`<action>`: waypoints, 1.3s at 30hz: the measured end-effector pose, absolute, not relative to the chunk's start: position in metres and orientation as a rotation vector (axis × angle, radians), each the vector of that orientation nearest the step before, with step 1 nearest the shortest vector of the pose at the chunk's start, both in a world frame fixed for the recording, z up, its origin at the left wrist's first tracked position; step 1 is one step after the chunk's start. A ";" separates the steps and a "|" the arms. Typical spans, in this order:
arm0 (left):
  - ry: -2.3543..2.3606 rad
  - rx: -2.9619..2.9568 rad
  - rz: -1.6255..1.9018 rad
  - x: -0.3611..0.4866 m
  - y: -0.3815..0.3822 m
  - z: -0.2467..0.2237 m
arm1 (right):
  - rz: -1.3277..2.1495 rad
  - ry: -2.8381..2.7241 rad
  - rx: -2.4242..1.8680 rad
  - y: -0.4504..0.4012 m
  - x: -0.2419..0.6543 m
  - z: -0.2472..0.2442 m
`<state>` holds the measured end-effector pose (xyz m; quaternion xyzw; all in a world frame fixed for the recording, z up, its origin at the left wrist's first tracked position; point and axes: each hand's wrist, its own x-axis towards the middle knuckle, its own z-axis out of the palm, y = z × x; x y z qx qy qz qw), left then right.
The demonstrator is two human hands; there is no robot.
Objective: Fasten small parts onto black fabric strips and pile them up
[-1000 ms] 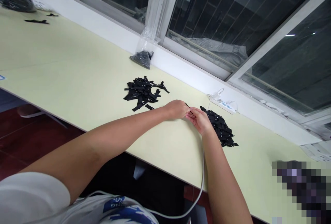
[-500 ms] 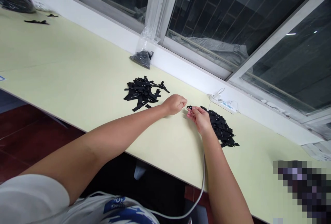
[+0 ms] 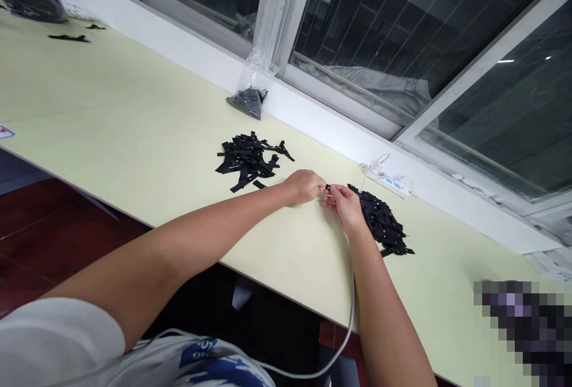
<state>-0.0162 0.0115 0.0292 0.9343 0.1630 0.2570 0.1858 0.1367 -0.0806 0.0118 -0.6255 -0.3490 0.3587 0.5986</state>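
The right hand (image 3: 347, 204) pinches a small black strip (image 3: 328, 187) at three o'clock from the curled left hand (image 3: 305, 186), whose grip I cannot tell

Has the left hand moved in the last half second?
Yes, slightly: judged against the power strip, the left hand sits lower in the view, closer to the black piece in the right hand.

White sleeve (image 3: 62, 339), blue-printed shirt (image 3: 214, 370)
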 end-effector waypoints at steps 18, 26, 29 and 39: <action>0.573 2.490 0.921 -0.015 0.014 0.024 | 0.776 -0.876 -1.510 -0.081 0.137 0.010; 0.428 2.609 0.819 -0.008 0.011 0.016 | 0.773 -0.899 -1.503 -0.080 0.136 0.007; 0.425 2.618 0.814 -0.007 0.012 0.014 | 0.758 -0.916 -1.535 -0.079 0.134 0.005; 0.576 2.378 0.770 -0.007 0.005 0.017 | 0.654 -1.242 -1.593 -0.078 0.137 -0.003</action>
